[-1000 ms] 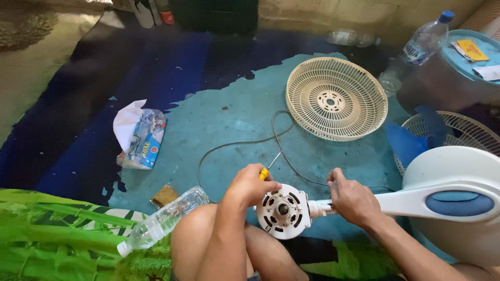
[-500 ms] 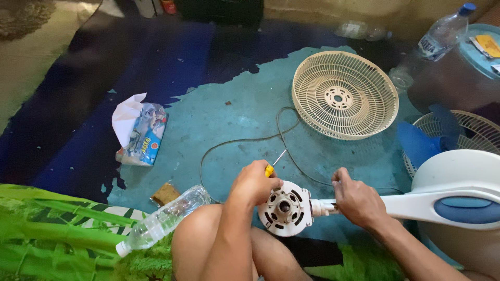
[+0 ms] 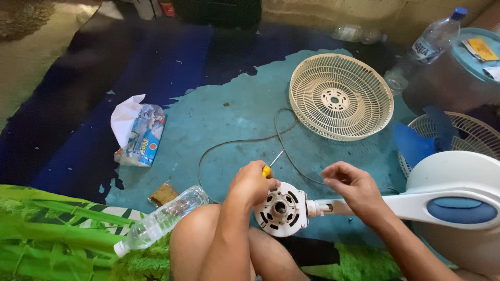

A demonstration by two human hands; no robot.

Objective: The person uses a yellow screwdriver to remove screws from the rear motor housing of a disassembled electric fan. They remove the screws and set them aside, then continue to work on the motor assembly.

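Down on the teal floor, head cam only, so one view to call. I see the left hand clenched round a yellow-handled screwdriver, shaft poking up and right out of the fist, tip free in the air just above the grey power cord. Fist sits on the upper left edge of the white fan motor, touching it. Motor faces the cam, round w/ dark slots and a centre hole, just above the bare knees. Right hand hovers over the neck where motor meets the white fan stand; fingers curled loosely, thumb and forefinger pinched close. Can't tell if anything tiny sits betw. them, looks released from the stand, though the palm may rest on it. Stand runs right to a blue oval panel and a big white base.

Round about: cream fan grille lies flat, well apart, up and right of the hands. Second grille w/ blue blade at the right edge, behind the base. Clear plastic bottle on its side, left of the knee, partly on a green leaf-print mat. Small brown sponge just above it. Crumpled tissue pack farther left. Another bottle w/ blue cap stands top right beside a blue-lidded drum.
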